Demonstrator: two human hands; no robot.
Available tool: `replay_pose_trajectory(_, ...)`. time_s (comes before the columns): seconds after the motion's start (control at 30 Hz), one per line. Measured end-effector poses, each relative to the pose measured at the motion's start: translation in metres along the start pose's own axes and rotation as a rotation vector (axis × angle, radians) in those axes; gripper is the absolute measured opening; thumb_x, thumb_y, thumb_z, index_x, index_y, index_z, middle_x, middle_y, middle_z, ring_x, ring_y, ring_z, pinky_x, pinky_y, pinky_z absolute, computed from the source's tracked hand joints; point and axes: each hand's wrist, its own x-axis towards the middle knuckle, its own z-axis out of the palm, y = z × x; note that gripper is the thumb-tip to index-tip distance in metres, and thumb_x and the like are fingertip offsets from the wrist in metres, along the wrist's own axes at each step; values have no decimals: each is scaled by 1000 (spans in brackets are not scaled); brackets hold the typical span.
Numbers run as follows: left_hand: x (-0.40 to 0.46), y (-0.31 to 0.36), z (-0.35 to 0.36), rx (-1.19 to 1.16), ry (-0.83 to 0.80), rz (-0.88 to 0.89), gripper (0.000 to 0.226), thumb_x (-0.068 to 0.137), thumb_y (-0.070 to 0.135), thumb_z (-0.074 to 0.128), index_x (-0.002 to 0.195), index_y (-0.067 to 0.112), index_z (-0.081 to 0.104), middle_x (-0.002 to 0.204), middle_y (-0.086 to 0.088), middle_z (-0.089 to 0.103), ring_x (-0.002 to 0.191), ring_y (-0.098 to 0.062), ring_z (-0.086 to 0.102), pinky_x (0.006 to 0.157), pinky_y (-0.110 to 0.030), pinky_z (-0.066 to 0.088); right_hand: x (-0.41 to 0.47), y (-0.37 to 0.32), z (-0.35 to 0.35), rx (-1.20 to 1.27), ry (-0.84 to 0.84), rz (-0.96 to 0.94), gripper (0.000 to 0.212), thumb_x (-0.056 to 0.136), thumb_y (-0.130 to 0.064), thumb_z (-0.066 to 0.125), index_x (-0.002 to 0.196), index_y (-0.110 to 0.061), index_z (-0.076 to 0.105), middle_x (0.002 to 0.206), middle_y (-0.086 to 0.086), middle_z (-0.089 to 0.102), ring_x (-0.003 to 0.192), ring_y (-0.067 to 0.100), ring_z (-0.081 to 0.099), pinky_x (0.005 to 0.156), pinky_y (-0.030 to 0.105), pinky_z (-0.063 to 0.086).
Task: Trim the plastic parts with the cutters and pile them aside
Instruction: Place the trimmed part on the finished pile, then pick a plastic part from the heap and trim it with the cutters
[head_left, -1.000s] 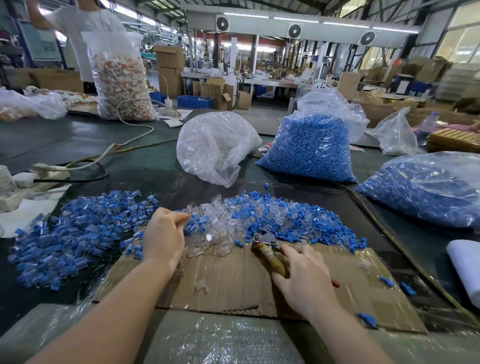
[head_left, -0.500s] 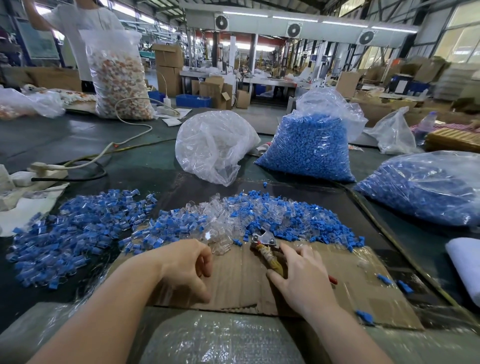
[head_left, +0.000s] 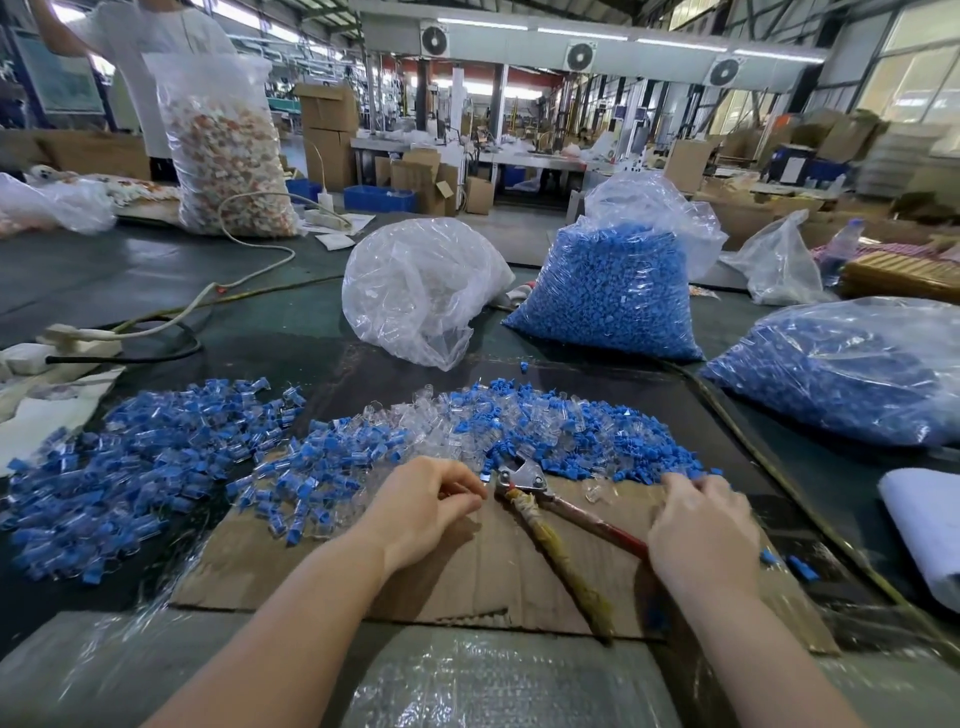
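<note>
The left hand rests on the cardboard sheet with its fingers curled in toward the thumb, just left of the cutters' head; whether it pinches a small part is hard to tell, since the fingertips hide whatever lies between them. The right hand reaches to the near edge of the untrimmed pile, fingers bent down onto the parts there and blurred, so what it grasps, if anything, cannot be told. It covers the end of the red handle without gripping it.

The cutters lie flat on the cardboard between the 2 hands, metal head pointing away toward the parts, 1 handle wrapped in yellowish tape and the other red.

The untrimmed pile of blue and clear plastic parts spreads along the far edge of the cardboard. A second heap of blue-and-clear parts lies to the left on the dark table, partly spilling onto the cardboard.

Behind stand a clear bag, a bag of blue pieces and another blue-filled bag on the right.
</note>
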Motion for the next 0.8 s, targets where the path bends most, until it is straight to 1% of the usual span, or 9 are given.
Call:
replay_pose_trajectory(0.07,2,6,10,-82,45,-16,9,88,20,62,93,24,69,83,14,65,78,4,59,66,-3,41,3,9,-4,-100,-62,103,23,94,-19,43,116,-20,50,120,8,48,109,24,46,91,34,42)
replay_pose_trajectory(0.13,3,11,20,-153,70,-42,9,88,17,61,91,24,67,83,10,66,76,0,60,63,-4,43,5,16,-5,-146,-108,131,26,93,-16,44,118,-19,47,121,9,47,109,25,45,91,34,42)
replay_pose_trajectory(0.2,4,14,30,-214,101,-73,9,88,14,61,92,20,67,81,8,65,73,-2,60,61,-5,44,6,23,-3,-143,-108,93,25,92,-15,46,117,-19,50,120,6,50,108,22,48,91,31,43)
replay_pose_trajectory(0.33,2,15,45,-238,197,-100,9,86,16,64,94,19,69,78,13,63,73,2,56,63,-1,40,5,24,1,-89,-47,-45,15,92,-17,51,103,-23,60,104,-4,59,99,12,53,87,25,45)
replay_pose_trajectory(0.4,1,14,49,-258,240,-108,10,87,19,64,94,19,70,78,15,62,75,4,55,65,0,38,5,19,3,-26,-21,-89,16,93,-18,51,106,-24,60,103,-6,61,98,9,55,87,23,44)
replay_pose_trajectory(0.57,-1,12,51,-261,261,-105,14,89,16,60,96,23,70,80,21,60,78,7,54,66,3,36,4,10,5,162,-22,-167,27,94,-21,53,120,-23,59,113,-5,60,103,9,53,91,21,41)
replay_pose_trajectory(0.67,-3,11,51,-261,259,-104,16,89,13,60,94,25,69,82,17,62,78,5,56,65,2,37,3,12,-1,113,-17,-43,37,90,-20,55,127,-22,54,122,2,52,113,18,47,96,28,39)
replay_pose_trajectory(0.73,-3,11,52,-273,263,-114,18,89,12,60,91,28,68,87,14,63,80,2,56,66,0,39,3,14,-8,45,-107,72,38,88,-20,52,125,-22,51,123,6,47,114,23,44,95,33,39)
replay_pose_trajectory(0.8,-3,11,52,-277,280,-123,21,88,13,61,85,33,64,91,14,58,82,0,54,67,0,39,2,15,-12,-6,-206,109,29,88,-20,51,117,-20,52,119,7,48,111,24,47,93,35,42)
